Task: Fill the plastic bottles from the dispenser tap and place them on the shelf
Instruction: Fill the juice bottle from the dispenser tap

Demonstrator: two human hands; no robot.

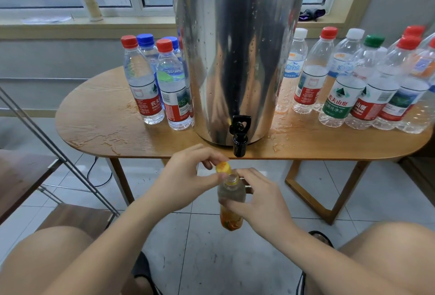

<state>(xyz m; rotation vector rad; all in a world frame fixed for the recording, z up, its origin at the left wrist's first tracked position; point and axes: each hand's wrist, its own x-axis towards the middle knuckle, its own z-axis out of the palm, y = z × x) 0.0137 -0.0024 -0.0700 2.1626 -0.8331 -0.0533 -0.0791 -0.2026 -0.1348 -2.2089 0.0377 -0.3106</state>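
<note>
Just below the front edge of the tabletop (98, 118), the small orange-labelled bottle (231, 192) stood upright in the air between the person's knees, a little left of the tap (240, 139) and beneath it. The right hand (261, 203) wrapped its fingers and thumb round the bottle's middle, while the left hand (188, 177) pinched the yellow cap (223, 168), tilted against the open neck and not seated. How full the bottle was could not be told. Its thin walls would likely give under a hard squeeze and push liquid out of the open mouth, so a gentle hold at the stiffer shoulder or labelled waist seemed wise. Puddles on the tabletop suggested wet, slippery plastic. The tap overhung the tabletop's edge, leaving open room beneath it above bare floor tiles. The shelf (23, 177) lay well to the left behind slanting metal rails, which a carried bottle would probably have to clear.
</note>
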